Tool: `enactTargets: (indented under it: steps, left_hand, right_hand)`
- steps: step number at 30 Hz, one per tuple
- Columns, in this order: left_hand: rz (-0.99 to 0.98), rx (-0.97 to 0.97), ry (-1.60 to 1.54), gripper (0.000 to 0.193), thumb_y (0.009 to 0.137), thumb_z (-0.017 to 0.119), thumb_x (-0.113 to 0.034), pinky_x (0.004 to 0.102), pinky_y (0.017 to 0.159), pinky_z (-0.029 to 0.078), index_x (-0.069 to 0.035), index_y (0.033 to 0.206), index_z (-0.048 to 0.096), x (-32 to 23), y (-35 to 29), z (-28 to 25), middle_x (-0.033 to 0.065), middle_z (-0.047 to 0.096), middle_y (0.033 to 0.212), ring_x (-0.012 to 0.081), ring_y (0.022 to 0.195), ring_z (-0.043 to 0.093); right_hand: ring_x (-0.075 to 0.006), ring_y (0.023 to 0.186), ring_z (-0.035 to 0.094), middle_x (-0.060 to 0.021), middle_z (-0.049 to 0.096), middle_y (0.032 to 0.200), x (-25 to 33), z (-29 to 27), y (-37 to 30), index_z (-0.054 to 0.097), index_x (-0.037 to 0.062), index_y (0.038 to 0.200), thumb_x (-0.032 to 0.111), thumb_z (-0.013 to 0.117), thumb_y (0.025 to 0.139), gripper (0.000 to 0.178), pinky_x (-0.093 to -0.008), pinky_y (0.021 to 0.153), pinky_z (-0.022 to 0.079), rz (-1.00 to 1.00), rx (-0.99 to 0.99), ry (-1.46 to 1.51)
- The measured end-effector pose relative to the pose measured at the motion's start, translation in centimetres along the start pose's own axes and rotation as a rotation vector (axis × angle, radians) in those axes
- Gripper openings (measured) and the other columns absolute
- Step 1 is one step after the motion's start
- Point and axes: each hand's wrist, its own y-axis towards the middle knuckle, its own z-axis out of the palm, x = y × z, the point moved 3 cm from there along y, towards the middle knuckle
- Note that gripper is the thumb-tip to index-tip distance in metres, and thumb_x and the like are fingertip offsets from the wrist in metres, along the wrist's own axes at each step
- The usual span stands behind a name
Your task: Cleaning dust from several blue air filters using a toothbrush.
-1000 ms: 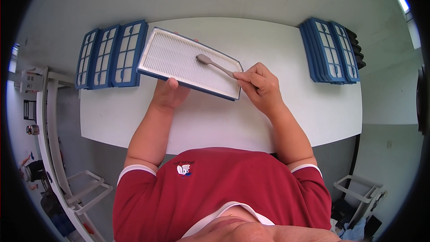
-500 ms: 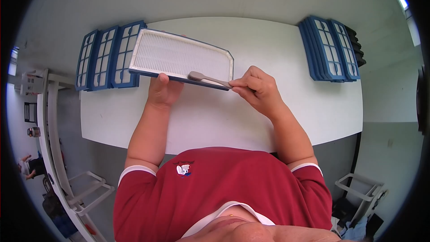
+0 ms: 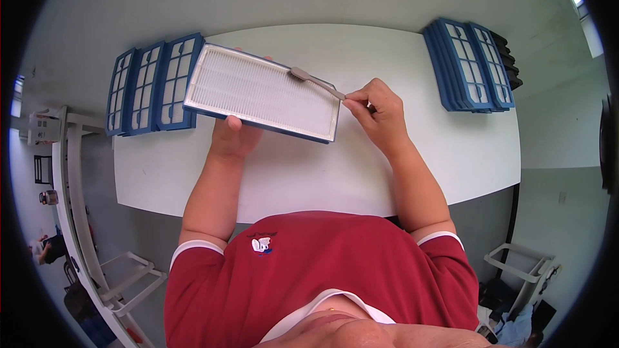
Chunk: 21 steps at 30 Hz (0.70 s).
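My left hand [image 3: 235, 135] is wrapped round a pleated air filter [image 3: 258, 93], a white panel in a blue frame. Its thumb rests on the near edge and its fingertips show past the far edge. The filter is raised over the table and tilted, its pleated face up. My right hand [image 3: 378, 109] pinches the thin handle end of a small grey-brown brush [image 3: 317, 84], shaped like a toothbrush with an oval head. That head lies at the filter's far edge, toward its right end. Bristles are hidden from this side.
Several blue-framed filters [image 3: 147, 87] with grid fronts lie in a row at the table's left end. More are stacked [image 3: 469, 67] at the far right, beside black parts [image 3: 507, 58]. The white table [image 3: 309, 180] ends just before my body. A wall stands behind it.
The brush has moved from the filter's near edge to its far edge, with my right hand shifting slightly away from me. The filter has turned its face more toward me.
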Motion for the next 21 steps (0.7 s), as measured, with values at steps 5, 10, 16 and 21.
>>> enactTargets:
  steps: [5, 10, 16, 21]
  left_hand:
    - [0.023, -0.026, -0.023, 0.104, 0.056, 0.084, -0.047, 0.0472, 0.103, 0.040, -0.022, 0.140, 0.026, -0.4, 0.2, -0.1, 0.0103, 0.041, 0.134, 0.0312, 0.127, 0.038]
    - [0.044, -0.041, -0.058, 0.097, 0.061, 0.082, -0.044, 0.0416, 0.106, 0.033, -0.016, 0.138, 0.030, -0.6, 0.0, -0.4, 0.0081, 0.040, 0.136, 0.0268, 0.128, 0.036]
    - [0.058, -0.070, -0.092, 0.090, 0.063, 0.082, -0.040, 0.0371, 0.107, 0.030, -0.009, 0.134, 0.037, -0.6, -0.1, -1.0, 0.0059, 0.042, 0.136, 0.0232, 0.128, 0.037]
    - [0.063, -0.112, -0.094, 0.089, 0.061, 0.083, -0.042, 0.0377, 0.105, 0.032, -0.009, 0.132, 0.041, -0.8, -0.1, -1.7, 0.0057, 0.045, 0.134, 0.0221, 0.126, 0.039]
  right_hand:
    - [-0.0155, 0.055, 0.047, -0.0039, 0.049, 0.066, 0.1, 0.1, -0.1, 0.066, 0.0043, 0.075, 0.003, 0.072, 0.073, 0.007, -0.0284, 0.048, 0.038, -0.079, 0.033, -0.005]
    - [-0.0145, 0.054, 0.047, -0.0029, 0.048, 0.066, 0.5, 0.7, -0.6, 0.065, 0.0049, 0.074, 0.003, 0.073, 0.071, 0.009, -0.0274, 0.048, 0.037, -0.033, 0.143, 0.102]
    - [-0.0141, 0.057, 0.049, -0.0026, 0.050, 0.066, 1.2, 0.6, -0.6, 0.065, 0.0048, 0.073, 0.003, 0.073, 0.072, 0.008, -0.0272, 0.048, 0.038, -0.048, 0.210, 0.152]
    - [-0.0139, 0.058, 0.050, -0.0024, 0.051, 0.066, 1.1, 0.3, -0.5, 0.066, 0.0053, 0.074, 0.003, 0.072, 0.072, 0.007, -0.0271, 0.049, 0.039, 0.040, 0.249, 0.175]
